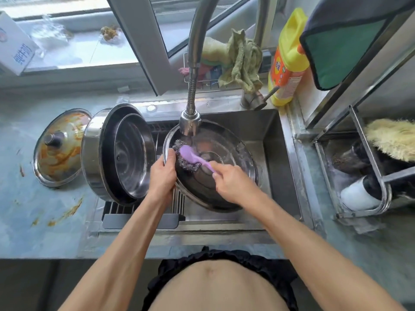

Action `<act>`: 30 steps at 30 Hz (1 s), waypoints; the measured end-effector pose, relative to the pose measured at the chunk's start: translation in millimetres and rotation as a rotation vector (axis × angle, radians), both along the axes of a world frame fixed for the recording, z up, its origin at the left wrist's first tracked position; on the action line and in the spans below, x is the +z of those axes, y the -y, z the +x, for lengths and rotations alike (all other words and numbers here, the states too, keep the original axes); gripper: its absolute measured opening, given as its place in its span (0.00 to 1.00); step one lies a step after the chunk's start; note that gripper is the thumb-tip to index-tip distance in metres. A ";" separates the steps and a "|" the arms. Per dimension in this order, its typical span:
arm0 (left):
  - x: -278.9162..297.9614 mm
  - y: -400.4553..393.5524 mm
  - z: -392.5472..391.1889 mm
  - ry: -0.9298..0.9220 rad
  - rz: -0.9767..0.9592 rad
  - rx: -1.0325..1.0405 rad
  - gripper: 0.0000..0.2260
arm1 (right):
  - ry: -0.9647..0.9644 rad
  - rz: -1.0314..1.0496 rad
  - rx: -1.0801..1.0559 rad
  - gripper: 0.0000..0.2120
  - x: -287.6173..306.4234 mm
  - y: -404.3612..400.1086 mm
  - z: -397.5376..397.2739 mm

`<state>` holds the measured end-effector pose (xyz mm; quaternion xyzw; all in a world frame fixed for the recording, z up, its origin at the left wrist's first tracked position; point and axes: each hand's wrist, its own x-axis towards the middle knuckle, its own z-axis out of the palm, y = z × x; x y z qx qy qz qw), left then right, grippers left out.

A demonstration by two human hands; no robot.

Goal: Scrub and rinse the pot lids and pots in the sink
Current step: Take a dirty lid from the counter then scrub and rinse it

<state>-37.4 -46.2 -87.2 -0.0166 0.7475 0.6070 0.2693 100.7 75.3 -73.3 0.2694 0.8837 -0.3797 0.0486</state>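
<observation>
Centre frame, under faucet (190, 124) | left hand (162, 176) gripping lid (224, 176) rim, right hand (233, 182) closed around purple scrubber (187, 157) | step: scrubbing | next, likely: rinse; stained lid (59, 149) waiting on tabletop (33, 216), left.

Scrubber (190, 156): lilac handle, dark grey wire pad. Pot lid (215, 167) in sink: bare silver steel. Second lid (59, 147) at nine o'clock: steel, smeared orange-brown. Desk (33, 221): pale grey-blue, orange-brown streaks. Detergent bottle (288, 57) at one o'clock: yellow, orange label. Rag (241, 59): faded olive green.
</observation>
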 end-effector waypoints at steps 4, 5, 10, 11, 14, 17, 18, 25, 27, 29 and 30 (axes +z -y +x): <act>0.6 -2.1 2.9 -0.035 0.047 -0.023 0.07 | 0.148 0.168 -0.167 0.13 -24.0 -44.3 -0.3; 1.2 -0.7 2.7 -0.043 0.044 -0.021 0.05 | 0.183 0.208 -0.181 0.14 -28.1 -52.1 1.1; 6.0 -1.4 1.9 -0.083 0.038 0.008 0.06 | 0.266 0.260 -0.135 0.15 -34.7 -60.0 10.8; 4.1 -3.4 0.7 -0.087 0.032 0.014 0.06 | 0.251 0.228 -0.094 0.14 -33.7 -49.6 10.6; -2.1 -7.5 -3.6 -0.118 -0.016 -0.024 0.09 | 0.134 0.075 -0.014 0.12 -24.0 -14.1 14.3; -8.2 -5.9 -2.2 -0.120 -0.035 -0.028 0.12 | 0.020 -0.103 -0.001 0.11 -11.9 5.4 24.5; -9.1 -5.8 -1.8 -0.119 -0.034 -0.015 0.13 | 0.000 -0.141 0.015 0.11 -8.7 8.5 27.2; -5.8 5.6 7.3 -0.064 0.090 0.061 0.06 | 0.080 0.014 -0.070 0.17 -22.7 -32.7 42.6; -2.3 8.9 7.8 -0.073 0.100 0.041 0.06 | 0.146 0.155 -0.146 0.17 -27.9 -54.2 45.9; 0.5 11.1 9.4 -0.102 0.089 0.025 0.07 | 0.204 0.239 -0.211 0.18 -31.2 -66.5 46.7; 1.5 11.7 9.6 -0.118 0.084 0.025 0.07 | 0.221 0.253 -0.217 0.18 -32.0 -67.9 44.2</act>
